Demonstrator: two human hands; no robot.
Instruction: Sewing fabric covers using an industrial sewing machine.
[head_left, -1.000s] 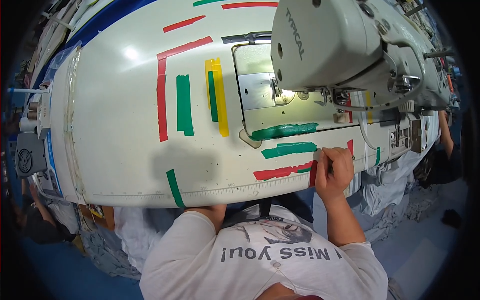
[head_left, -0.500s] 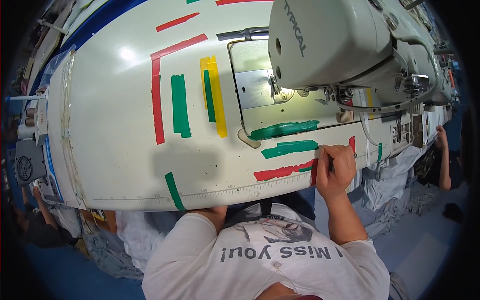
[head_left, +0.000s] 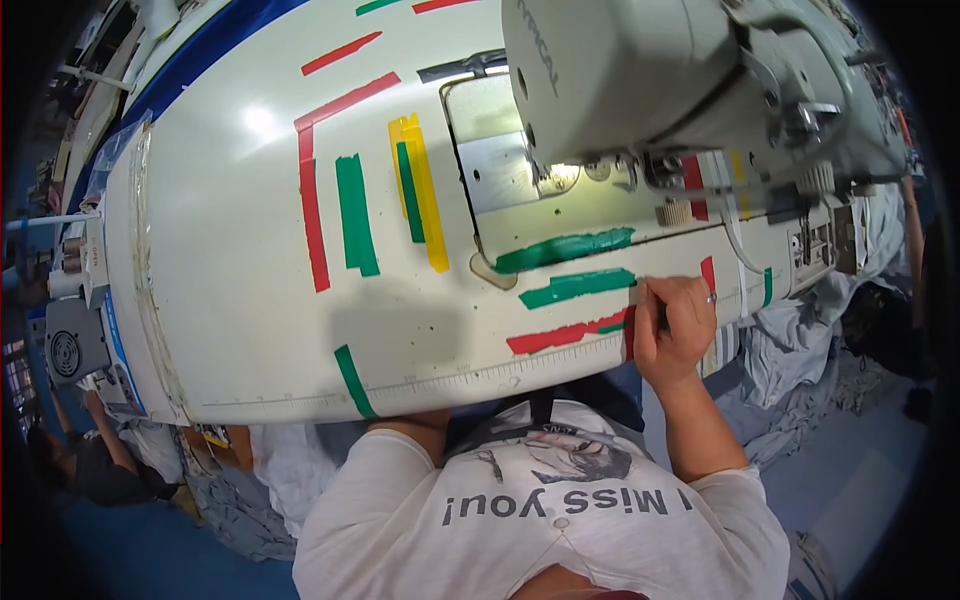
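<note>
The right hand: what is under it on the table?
The right hand rests on the white table, across the ends of a red tape strip and a green strip. Whatever lies beneath the palm is covered. The left hand is out of sight below the edge.

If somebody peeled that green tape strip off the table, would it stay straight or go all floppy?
Probably floppy: the green tape strip lies thin and flat on the white table. It likely weighs almost nothing. It may cling when peeled, perhaps curling onto itself. The right hand rests at its end; whether it grips anything is unclear.
</note>
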